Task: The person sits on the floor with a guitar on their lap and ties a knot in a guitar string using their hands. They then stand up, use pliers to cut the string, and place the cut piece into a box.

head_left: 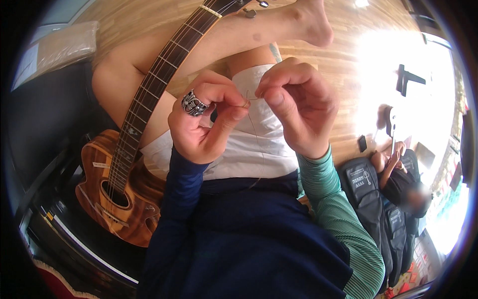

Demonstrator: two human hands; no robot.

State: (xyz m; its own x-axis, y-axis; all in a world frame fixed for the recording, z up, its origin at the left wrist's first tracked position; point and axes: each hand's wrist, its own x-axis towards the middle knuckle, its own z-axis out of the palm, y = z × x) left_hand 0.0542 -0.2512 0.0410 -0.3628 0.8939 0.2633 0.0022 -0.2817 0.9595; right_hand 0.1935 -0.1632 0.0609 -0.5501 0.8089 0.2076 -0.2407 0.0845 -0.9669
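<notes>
My left hand, with a chunky silver ring, is closed in a pinch on a thin copper-coloured guitar string. Facing it, my right hand pinches the same string between thumb and fingertips. A short bend of it shows between the two hands, and a long strand hangs down over my white shorts. Left of my hands, an acoustic guitar rests against my leg, its dark fretted neck slanting up to the headstock. Strings run along that neck; the tip of the held one is too fine to make out.
A black padded seat and a glossy black surface lie to the left, below a plastic-wrapped package. On the right, another person holds a guitar beside black gig bags. A black stand is on the wooden floor.
</notes>
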